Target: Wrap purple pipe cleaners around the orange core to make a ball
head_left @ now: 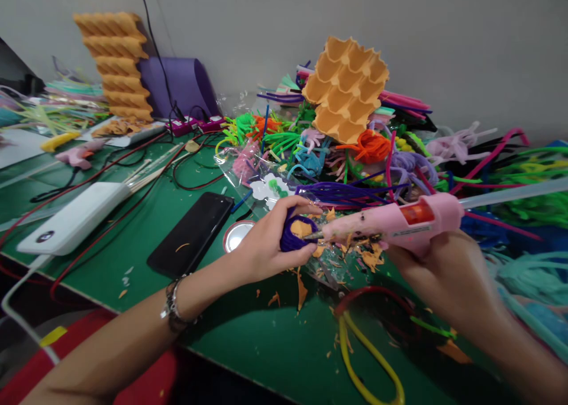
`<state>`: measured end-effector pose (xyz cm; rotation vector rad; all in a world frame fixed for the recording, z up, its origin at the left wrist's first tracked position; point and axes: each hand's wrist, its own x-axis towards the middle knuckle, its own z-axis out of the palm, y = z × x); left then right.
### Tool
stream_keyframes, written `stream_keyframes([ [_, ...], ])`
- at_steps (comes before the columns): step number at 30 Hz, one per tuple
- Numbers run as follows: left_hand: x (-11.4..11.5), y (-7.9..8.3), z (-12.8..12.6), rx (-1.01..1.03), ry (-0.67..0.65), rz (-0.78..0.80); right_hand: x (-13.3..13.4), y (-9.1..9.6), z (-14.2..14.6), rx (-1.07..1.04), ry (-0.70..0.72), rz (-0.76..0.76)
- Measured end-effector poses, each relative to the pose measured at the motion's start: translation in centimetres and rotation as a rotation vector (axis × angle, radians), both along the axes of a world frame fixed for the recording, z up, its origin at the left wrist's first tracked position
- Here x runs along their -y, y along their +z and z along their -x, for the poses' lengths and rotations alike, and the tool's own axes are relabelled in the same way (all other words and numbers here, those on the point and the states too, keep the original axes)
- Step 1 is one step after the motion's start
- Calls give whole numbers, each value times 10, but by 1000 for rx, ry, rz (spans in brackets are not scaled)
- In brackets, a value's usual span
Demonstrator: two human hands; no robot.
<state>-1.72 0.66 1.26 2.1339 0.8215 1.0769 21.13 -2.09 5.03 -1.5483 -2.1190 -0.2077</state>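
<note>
My left hand (268, 239) is closed around a small round bundle of dark purple pipe cleaners (290, 242), with a piece of orange egg carton (302, 228) in its centre. A pink hot glue gun (355, 224) is gripped in my right hand (437, 272), and a clear glue stick (510, 193) sticks out of its back end. The gun's metal nozzle meets the orange piece, or sits just over it; which one I cannot tell. Below the hands lie scissors with a yellow and red handle (370, 357), among orange carton scraps (302, 289).
A black phone (189, 233), a white power bank (75, 215) and red cables cover the left of the green table (248, 346). Behind are heaped pipe cleaners (310, 156), an orange egg carton (348, 88) and another upright carton (118, 67). A second pink glue gun (80, 154) lies far left.
</note>
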Motion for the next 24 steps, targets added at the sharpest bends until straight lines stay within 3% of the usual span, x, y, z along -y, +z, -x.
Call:
stream_keyframes([
  [10,0,-1,0,-21,11,20,-4,12,2,23,13,17],
  [24,-2,-6,0,-66,50,-53,-7,4,-4,108,31,-106],
])
